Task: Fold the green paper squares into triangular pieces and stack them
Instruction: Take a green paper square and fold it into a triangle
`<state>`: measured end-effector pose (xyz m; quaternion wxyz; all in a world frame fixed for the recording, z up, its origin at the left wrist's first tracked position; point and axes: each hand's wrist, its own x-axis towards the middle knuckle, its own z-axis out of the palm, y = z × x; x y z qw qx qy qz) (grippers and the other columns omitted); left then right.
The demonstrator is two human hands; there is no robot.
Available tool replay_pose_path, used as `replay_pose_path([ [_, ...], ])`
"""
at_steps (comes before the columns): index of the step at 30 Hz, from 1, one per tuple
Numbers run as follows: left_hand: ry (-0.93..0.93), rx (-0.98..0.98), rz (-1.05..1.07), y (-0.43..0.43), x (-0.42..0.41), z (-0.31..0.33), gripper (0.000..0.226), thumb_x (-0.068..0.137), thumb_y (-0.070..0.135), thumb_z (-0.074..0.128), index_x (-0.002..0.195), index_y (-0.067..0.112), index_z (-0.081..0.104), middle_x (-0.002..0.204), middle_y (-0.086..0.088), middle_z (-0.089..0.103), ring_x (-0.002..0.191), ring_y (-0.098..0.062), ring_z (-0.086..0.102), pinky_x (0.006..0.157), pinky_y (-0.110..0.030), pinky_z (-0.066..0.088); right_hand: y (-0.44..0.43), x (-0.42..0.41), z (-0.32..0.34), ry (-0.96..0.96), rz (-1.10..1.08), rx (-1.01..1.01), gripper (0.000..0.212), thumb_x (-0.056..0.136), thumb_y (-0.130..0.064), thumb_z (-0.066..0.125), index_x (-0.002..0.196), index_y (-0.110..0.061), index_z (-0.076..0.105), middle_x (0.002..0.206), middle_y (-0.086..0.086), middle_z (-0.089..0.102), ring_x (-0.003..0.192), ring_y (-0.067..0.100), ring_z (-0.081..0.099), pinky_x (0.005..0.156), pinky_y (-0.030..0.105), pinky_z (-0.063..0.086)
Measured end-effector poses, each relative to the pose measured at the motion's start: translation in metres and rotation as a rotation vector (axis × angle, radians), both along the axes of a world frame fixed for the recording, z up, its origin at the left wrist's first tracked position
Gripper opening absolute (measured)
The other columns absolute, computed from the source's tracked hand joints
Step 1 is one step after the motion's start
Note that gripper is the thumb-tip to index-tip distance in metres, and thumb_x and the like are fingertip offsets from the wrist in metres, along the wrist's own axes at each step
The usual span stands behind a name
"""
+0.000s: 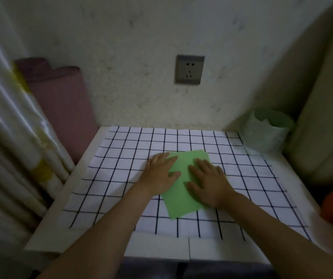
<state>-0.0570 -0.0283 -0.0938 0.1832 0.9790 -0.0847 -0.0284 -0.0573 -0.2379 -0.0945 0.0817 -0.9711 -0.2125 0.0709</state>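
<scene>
Green paper (181, 182) is lying flat on the checked cloth (252, 178) in the middle of the table (47, 228), turned a bit askew. Both hands are flat on it, fingers straight and spread, gripping nothing. Left hand (159, 174) covers the sheet's left edge, right hand (210, 182) presses its right side, so bare paper shows between them.

Both hands, left (160, 174) and right (209, 183), flat on green paper (183, 190), checked cloth (121, 178) beneath.
</scene>
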Motion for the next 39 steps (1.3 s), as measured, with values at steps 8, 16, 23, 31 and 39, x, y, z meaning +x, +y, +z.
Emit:
replay_pose_path([
  [8, 0.085, 0.172, -0.101, -0.015, -0.057, -0.002, 0.091, 0.088, 0.074, 0.042, 0.157, 0.029, 0.003, 0.165, 0.002, 0.0, 0.151, -0.021, 0.0, 0.122, -0.043, 0.004, -0.025, -0.041, 0.007, 0.008, -0.061, -0.085, 0.095, 0.072, -0.076, 0.003, 0.155, -0.031, 0.017, 0.163, 0.008, 0.012, 0.15, 0.029, 0.011, 0.118, 0.057, 0.012],
  [16, 0.178, 0.218, -0.002, 0.031, -0.053, -0.001, 0.095, 0.088, 0.078, 0.032, 0.157, 0.026, -0.007, 0.163, -0.002, -0.019, 0.15, -0.023, -0.016, 0.121, -0.045, -0.007, 0.003, -0.044, 0.005, 0.023, -0.126, -0.098, 0.072, 0.096, -0.064, 0.03, 0.156, -0.03, 0.009, 0.165, 0.01, 0.006, 0.151, 0.03, 0.006, 0.118, 0.055, 0.011],
  [23, 0.124, 0.235, 0.193, 0.046, -0.025, -0.002, 0.077, 0.098, 0.06, 0.029, 0.158, 0.022, -0.002, 0.164, -0.006, -0.016, 0.15, -0.026, -0.015, 0.119, -0.056, -0.007, 0.026, -0.024, 0.013, 0.097, -0.063, -0.06, 0.095, 0.087, -0.075, 0.044, 0.158, -0.027, 0.001, 0.166, 0.01, -0.001, 0.152, 0.028, -0.003, 0.12, 0.051, 0.006],
  [31, 0.108, 0.206, 0.18, 0.054, 0.007, -0.012, 0.074, 0.095, 0.069, 0.024, 0.156, 0.037, -0.002, 0.164, -0.003, -0.016, 0.15, -0.026, -0.016, 0.12, -0.051, -0.01, 0.008, 0.008, 0.004, 0.024, 0.055, 0.111, 0.096, 0.081, -0.074, 0.057, 0.155, -0.027, 0.02, 0.164, 0.001, 0.012, 0.151, 0.022, 0.008, 0.122, 0.046, 0.013],
  [39, -0.183, -0.066, 0.014, 0.036, 0.007, 0.008, 0.052, 0.099, 0.045, 0.05, 0.148, 0.035, 0.038, 0.159, 0.006, 0.03, 0.146, -0.018, 0.024, 0.119, -0.039, 0.019, -0.023, 0.007, 0.003, 0.026, 0.056, 0.169, 0.093, 0.06, -0.085, 0.062, 0.141, -0.045, 0.041, 0.15, -0.002, 0.031, 0.139, 0.021, 0.027, 0.117, 0.04, 0.025],
])
